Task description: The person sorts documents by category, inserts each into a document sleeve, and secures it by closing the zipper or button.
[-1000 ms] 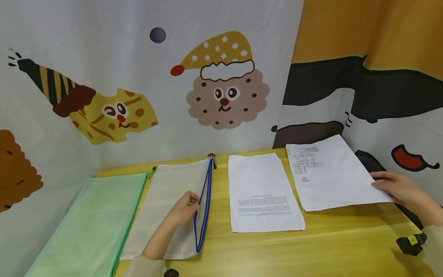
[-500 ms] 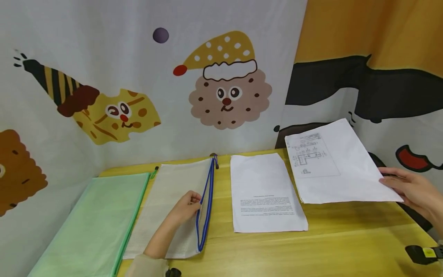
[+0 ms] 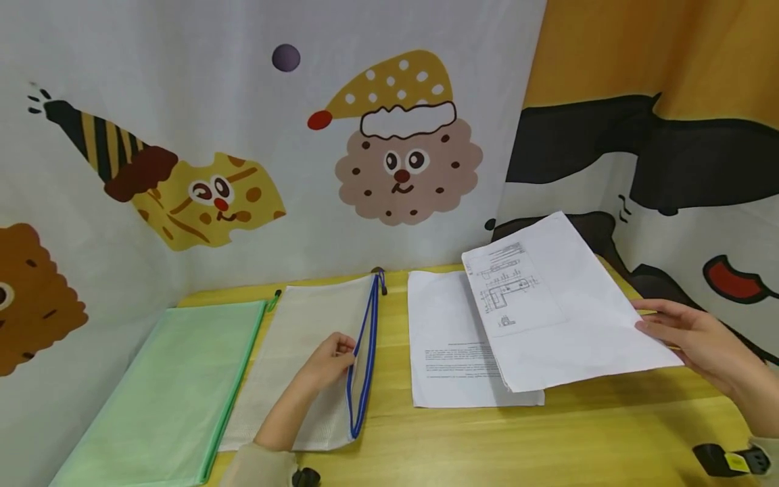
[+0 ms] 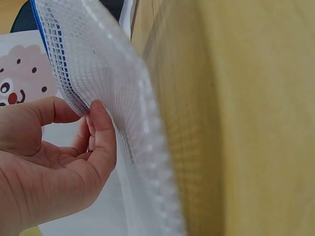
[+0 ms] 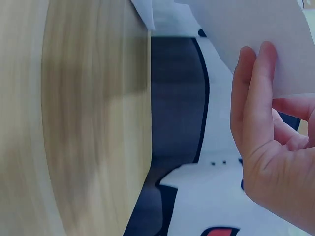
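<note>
My left hand (image 3: 331,362) pinches the upper edge of a mesh zipper pouch (image 3: 292,325) with blue trim. The pouch's mouth gapes along its right side. In the left wrist view thumb and finger meet on the white mesh (image 4: 83,59). My right hand (image 3: 700,338) holds a few white sheets of paper (image 3: 572,318) by their right edge, thumb above and fingers beneath. A line drawing is printed at their left. The sheets are tilted above the table and overlap a printed page (image 3: 447,385) lying flat, hiding its right part.
A green zipper pouch (image 3: 158,385) lies at the far left, closed side toward the mesh pouch. The wooden table (image 3: 462,446) ends at a cartoon-printed curtain (image 3: 243,101) behind and to the right.
The right hand has lifted the sheets off the table and carried them left, over the printed page. The left hand keeps its pinch on the mesh pouch.
</note>
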Demonstrator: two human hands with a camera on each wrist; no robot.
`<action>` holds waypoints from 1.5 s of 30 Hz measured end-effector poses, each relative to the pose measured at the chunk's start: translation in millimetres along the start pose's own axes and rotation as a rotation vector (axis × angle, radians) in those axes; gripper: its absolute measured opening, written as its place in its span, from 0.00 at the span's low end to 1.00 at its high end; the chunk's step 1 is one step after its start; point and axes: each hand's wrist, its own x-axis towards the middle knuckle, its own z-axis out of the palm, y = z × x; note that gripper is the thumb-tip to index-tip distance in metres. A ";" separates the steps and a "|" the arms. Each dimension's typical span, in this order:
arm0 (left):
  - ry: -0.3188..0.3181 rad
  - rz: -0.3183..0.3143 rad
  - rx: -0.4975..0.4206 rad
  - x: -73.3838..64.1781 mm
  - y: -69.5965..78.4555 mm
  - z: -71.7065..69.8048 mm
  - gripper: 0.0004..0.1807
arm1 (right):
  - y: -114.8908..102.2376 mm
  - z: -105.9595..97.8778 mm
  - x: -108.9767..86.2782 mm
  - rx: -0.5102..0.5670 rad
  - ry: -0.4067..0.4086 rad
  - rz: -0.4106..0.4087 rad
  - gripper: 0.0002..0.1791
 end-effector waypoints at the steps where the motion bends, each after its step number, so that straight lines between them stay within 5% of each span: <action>1: 0.002 -0.002 -0.002 0.2 -0.4 0.0 0.14 | -1.6 3.1 -0.1 -0.010 -0.010 -0.010 0.18; 24: 0.005 0.008 -0.024 1.7 -2.0 5.4 0.14 | -26.7 71.0 3.9 0.050 -0.263 -0.048 0.15; 45: 0.000 0.030 -0.028 -0.3 5.2 11.0 0.13 | -33.9 93.8 0.6 0.164 -0.437 -0.087 0.16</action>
